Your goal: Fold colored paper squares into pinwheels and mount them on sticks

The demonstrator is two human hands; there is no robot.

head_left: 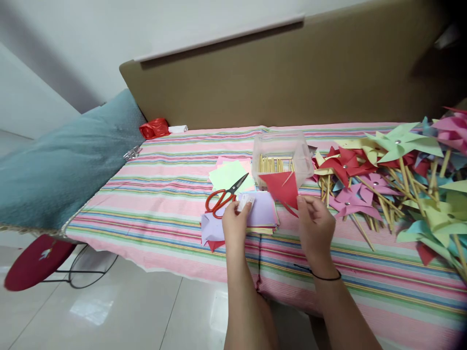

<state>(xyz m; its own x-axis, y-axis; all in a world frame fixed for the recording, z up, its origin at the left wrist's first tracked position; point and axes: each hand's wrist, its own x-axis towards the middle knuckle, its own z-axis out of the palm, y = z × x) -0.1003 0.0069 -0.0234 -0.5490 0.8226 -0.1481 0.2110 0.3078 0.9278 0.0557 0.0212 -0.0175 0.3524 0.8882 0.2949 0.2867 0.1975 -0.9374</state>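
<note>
My right hand point(316, 226) pinches one corner of a red paper square point(280, 188) with slits cut into it, raised above the striped cloth. Between the fingers of my left hand point(235, 218) is a small white packet point(246, 201), whose contents I cannot make out. Beside that hand lie scissors point(222, 198) with red-orange handles, across pale green paper sheets point(226, 174). A stack of coloured paper with a lilac sheet point(260, 209) on top sits between my hands. Behind the red paper stands a clear plastic box point(302, 155) containing short wooden sticks point(276, 164).
Many finished paper pinwheels point(345, 165) on sticks are heaped at the right. A brown backboard point(226, 87) rises behind the striped cloth point(153, 209). Far left are a red plastic bag point(155, 128), a teal cover point(73, 160) and a red stool point(38, 262).
</note>
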